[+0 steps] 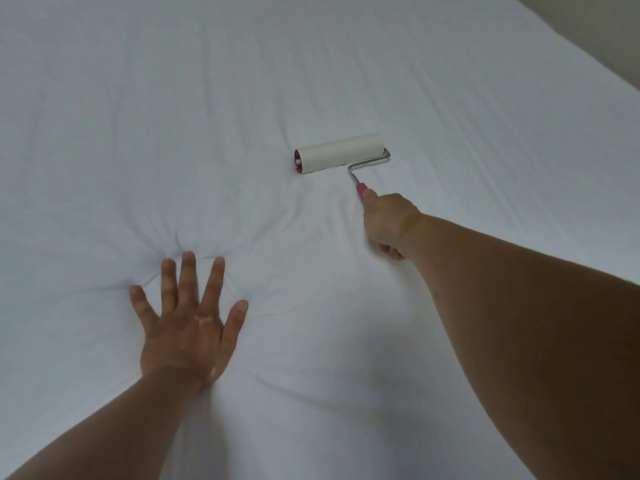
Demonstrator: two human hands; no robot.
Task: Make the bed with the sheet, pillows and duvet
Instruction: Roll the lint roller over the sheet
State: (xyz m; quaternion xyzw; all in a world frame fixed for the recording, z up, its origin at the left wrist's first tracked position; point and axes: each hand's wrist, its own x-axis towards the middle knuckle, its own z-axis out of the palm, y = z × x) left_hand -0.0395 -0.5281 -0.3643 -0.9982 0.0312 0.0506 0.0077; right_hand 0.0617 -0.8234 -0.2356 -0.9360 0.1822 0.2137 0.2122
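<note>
A white sheet (311,81) covers the whole bed and fills nearly all the view, with soft creases across it. My left hand (187,327) lies flat on it at the lower left, fingers spread, pressing the fabric so that folds radiate from the fingertips. My right hand (389,220) grips the pink handle of a lint roller (341,153). The roller's white drum rests on the sheet just beyond that hand, joined to the handle by a bent metal rod. No pillows or duvet are in view.
The bed's right edge (588,74) runs diagonally across the upper right corner, with a beige surface (620,26) beyond it. My right forearm crosses the lower right of the view.
</note>
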